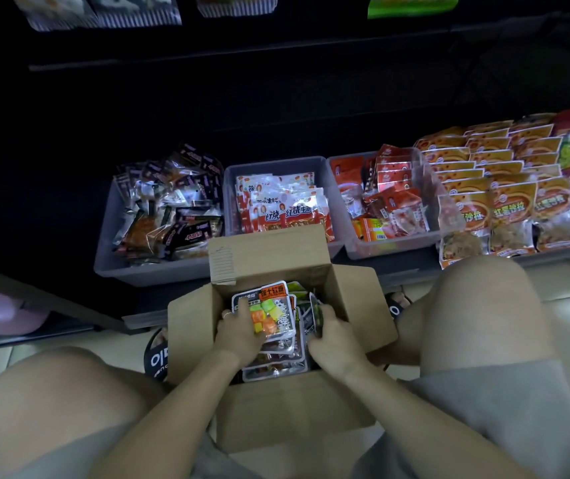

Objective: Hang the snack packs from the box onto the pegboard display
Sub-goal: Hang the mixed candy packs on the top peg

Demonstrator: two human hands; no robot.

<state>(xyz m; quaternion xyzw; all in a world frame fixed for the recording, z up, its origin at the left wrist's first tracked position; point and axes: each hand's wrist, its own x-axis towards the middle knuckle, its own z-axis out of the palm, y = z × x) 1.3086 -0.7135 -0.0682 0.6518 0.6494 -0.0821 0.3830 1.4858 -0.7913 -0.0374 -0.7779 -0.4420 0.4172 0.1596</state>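
Note:
An open cardboard box (290,413) stands on the floor between my knees, its flaps spread. Inside lies a stack of snack packs (273,314) with clear windows showing orange, yellow and green cubes. My left hand (238,331) is inside the box, fingers curled over the left side of the top packs. My right hand (333,335) grips the dark packs standing on edge at the stack's right side. The pegboard display is dark; only the bottoms of a few hanging packs (103,10) show at the top edge.
Three grey bins (159,267) of snack packets sit on the low shelf beyond the box. Rows of orange packets (504,188) lie to the right. My knees flank the box, with black slippers (155,354) on the tiled floor.

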